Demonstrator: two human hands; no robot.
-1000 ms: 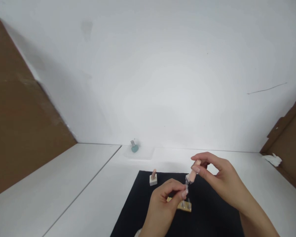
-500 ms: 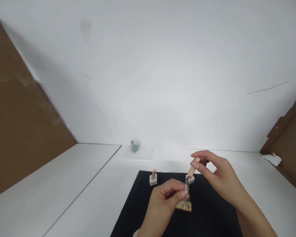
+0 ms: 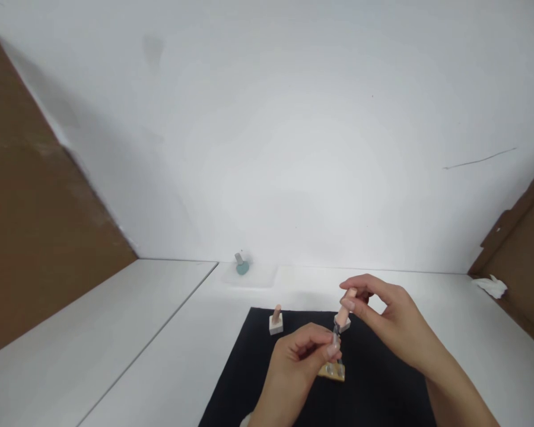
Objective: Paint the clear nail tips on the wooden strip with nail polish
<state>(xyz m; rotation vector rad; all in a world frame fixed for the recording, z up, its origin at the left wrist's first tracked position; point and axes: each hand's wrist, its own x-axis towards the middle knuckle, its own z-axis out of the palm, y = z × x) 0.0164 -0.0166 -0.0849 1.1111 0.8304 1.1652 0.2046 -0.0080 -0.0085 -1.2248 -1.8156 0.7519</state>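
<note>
My right hand (image 3: 389, 323) pinches a pink practice finger on a small white base (image 3: 343, 313), held tilted above a black mat (image 3: 374, 385). My left hand (image 3: 296, 367) is closed in a pinch on a small clear nail tip (image 3: 336, 341), held just under the practice finger's base. Below my left fingers a tan strip with several clear tips (image 3: 332, 372) lies on the mat. A second pink practice finger on a white base (image 3: 276, 320) stands upright at the mat's far left corner.
A teal nail polish bottle (image 3: 241, 265) sits on a white pad near the wall. Crumpled white tissue (image 3: 489, 286) lies at the far right by a brown cardboard panel (image 3: 523, 249). Another cardboard panel (image 3: 31, 225) borders the white table (image 3: 129, 332) on the left.
My right hand has turned the practice finger more upright and shifted it slightly left, closer to my left fingers. My left hand has barely moved.
</note>
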